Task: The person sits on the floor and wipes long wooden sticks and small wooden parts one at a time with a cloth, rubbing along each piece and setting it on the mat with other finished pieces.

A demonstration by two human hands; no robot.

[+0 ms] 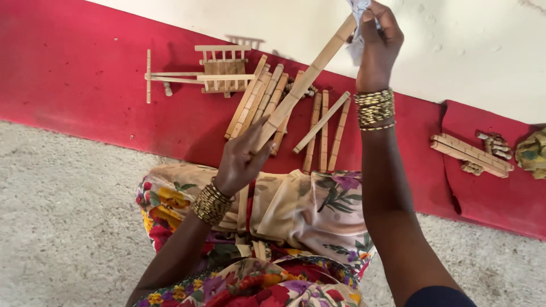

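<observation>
Both hands on one long wooden slat, held slantwise over the red floor strip

The left hand (242, 162) is closed around the lower end of the long wooden slat (304, 79), just above the flowered cloth (296, 210) on the lap; the right hand (378, 45) is pinched shut at the slat's upper end, pressing a pale scrap (358, 11) against it, perhaps paper or cloth, too cut off at the frame's edge to tell. Under the slat a loose bunch of similar slats (267, 99) lies on the red floor strip (85, 74), with a small wooden cart (219, 71) just beside them to the left. Well apart on the right lies another bundle of sticks (469, 154) and some small wooden pegs (495, 144)
</observation>
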